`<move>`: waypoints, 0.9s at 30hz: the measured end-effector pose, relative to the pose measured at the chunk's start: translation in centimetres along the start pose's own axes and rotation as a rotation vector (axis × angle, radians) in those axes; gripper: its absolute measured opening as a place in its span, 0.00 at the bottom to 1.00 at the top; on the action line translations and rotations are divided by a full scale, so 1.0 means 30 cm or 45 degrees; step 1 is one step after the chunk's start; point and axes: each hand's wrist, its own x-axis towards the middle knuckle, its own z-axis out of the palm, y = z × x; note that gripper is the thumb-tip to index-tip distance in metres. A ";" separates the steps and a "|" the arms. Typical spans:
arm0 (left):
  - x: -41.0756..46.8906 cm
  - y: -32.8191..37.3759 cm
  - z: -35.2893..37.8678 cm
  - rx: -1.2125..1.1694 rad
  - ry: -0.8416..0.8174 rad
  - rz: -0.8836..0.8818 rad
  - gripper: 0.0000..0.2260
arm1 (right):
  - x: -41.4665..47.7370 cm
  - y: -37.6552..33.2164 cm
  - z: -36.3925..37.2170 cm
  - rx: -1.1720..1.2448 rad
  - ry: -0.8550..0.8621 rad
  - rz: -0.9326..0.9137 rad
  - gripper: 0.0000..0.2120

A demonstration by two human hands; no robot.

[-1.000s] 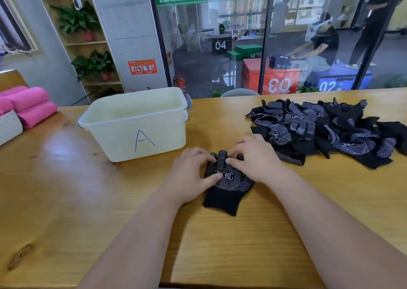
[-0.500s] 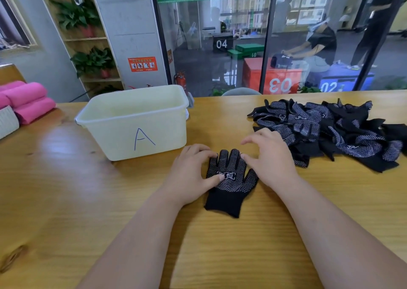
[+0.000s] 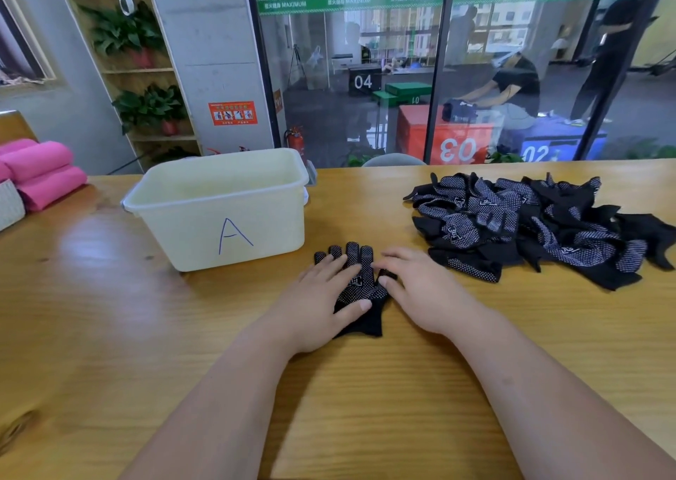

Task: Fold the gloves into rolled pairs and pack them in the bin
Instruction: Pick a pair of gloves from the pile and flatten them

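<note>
Left hand (image 3: 318,296) flat, fingers straight, pressing dotted black glove (image 3: 365,285) on bench (image 3: 109,333); right hand (image 3: 420,289) fingers relaxed, apparently touching glove edge; cream bin "A" (image 3: 226,223) interior mostly hidden

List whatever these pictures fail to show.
Head view:
- Bin floor: hidden by its near wall.
- Glove: single or stacked pair, covered by left hand and right hand.
- Right hand's grip: blurred, pinch unclear.
- Glove pile: cut by right edge.
- Orange notice: print too small.

Left hand (image 3: 320,298), right hand (image 3: 424,291), palms down
</note>
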 end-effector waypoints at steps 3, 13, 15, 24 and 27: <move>0.008 -0.002 -0.006 0.088 -0.079 -0.039 0.34 | 0.007 0.014 0.004 -0.038 -0.020 -0.022 0.19; 0.001 0.010 -0.011 -0.072 0.022 -0.060 0.36 | 0.024 0.133 -0.022 -0.359 -0.106 0.471 0.37; 0.003 0.004 -0.003 -0.040 0.025 -0.077 0.34 | 0.028 0.130 -0.019 -0.389 -0.061 0.488 0.38; 0.004 -0.017 0.004 -0.087 0.068 -0.084 0.33 | 0.063 0.152 -0.019 -0.373 0.045 0.446 0.36; 0.002 -0.023 0.007 -0.108 0.086 -0.080 0.33 | 0.054 0.148 -0.038 -0.246 0.233 0.306 0.29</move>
